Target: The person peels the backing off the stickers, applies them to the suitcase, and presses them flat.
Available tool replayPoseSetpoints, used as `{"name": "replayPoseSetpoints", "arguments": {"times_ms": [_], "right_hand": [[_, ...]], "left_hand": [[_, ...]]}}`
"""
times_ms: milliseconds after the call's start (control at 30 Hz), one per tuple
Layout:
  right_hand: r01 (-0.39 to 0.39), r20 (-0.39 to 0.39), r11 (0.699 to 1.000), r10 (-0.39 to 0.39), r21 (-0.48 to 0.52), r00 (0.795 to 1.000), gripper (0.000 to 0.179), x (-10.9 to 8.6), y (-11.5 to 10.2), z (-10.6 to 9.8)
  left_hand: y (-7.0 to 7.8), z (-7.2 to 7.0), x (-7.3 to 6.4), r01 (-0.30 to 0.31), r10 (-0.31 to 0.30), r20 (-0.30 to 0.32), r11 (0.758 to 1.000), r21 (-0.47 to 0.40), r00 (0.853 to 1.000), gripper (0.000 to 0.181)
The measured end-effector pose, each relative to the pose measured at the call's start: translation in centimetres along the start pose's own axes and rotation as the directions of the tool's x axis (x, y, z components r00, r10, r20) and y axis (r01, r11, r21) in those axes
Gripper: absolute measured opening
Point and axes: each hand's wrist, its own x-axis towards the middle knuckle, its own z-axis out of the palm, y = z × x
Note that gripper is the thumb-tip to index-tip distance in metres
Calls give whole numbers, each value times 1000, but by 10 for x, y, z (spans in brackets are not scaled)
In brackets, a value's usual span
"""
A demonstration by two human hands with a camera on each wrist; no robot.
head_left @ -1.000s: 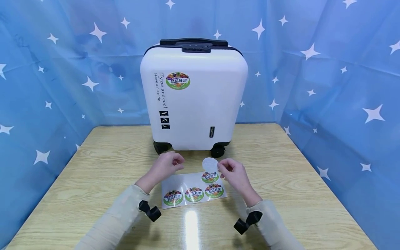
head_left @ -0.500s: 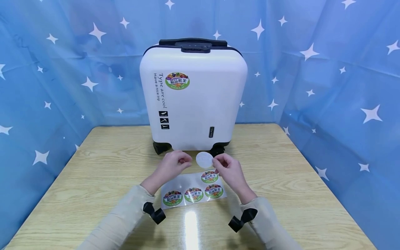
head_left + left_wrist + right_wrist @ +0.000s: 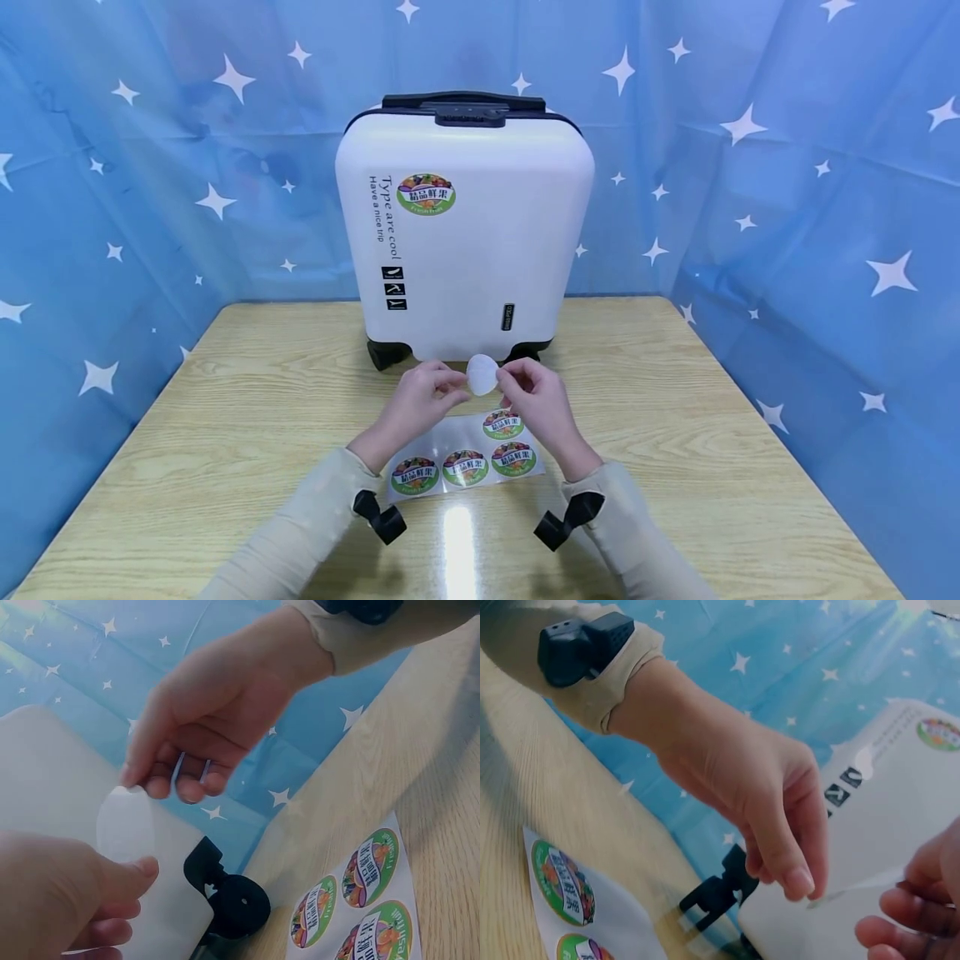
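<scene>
Item: one round white disc [image 3: 482, 375], pale side showing to me, held up between two hands, above the far edge of the sticker sheet and in front of the suitcase's base.

Left hand [image 3: 423, 400]: thumb and finger narrow, pinching the disc's left edge.

Right hand [image 3: 536, 404]: thumb and forefinger pinching the disc's right edge, other fingers curled in.

Sticker sheet [image 3: 450, 432]: glossy, flat on the table beneath the hands; bears four printed fruit stickers, three along the near edge and one at the far right, the last partly behind the right hand.

Suitcase [image 3: 480, 242]: white, upright beyond the hands, with black handle [image 3: 465, 102] and small black wheels; one oval fruit sticker [image 3: 426, 195] at its upper left, beside printed lettering.

Table [image 3: 240, 433]: pale wood grain.

Curtain [image 3: 255, 167]: blue with white stars, behind the table and at both sides.

Worn: pale sleeves, a black device on each wrist.
</scene>
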Motion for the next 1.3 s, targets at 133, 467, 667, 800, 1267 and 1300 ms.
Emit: {"name": "replayPoseSetpoints", "arguments": {"times_ms": [133, 467, 667, 800, 1267, 1300], "right_hand": [[22, 9, 999, -22, 30, 1000, 15, 2, -1, 2], [72, 3, 997, -72, 32, 997, 14, 4, -2, 6], [79, 9, 996, -80, 31, 997, 15, 4, -7, 7], [86, 25, 996, -87, 36, 996, 16, 4, -10, 8], [38, 16, 999, -38, 25, 999, 20, 5, -6, 8], [37, 20, 999, -38, 25, 999, 19, 5, -5, 8]], "left_hand": [[0, 1, 0, -5, 5, -2, 1000, 10, 1000, 22], [1, 3, -1, -47, 47, -3, 998, 29, 999, 20], [2, 3, -1, -49, 50, -17, 998, 43, 999, 17], [3, 3, -2, -49, 50, -22, 998, 42, 999, 16], [4, -2, -2, 44, -55, -65, 986, -161, 996, 11], [4, -2, -2, 52, -63, -62, 984, -171, 996, 11]]}}
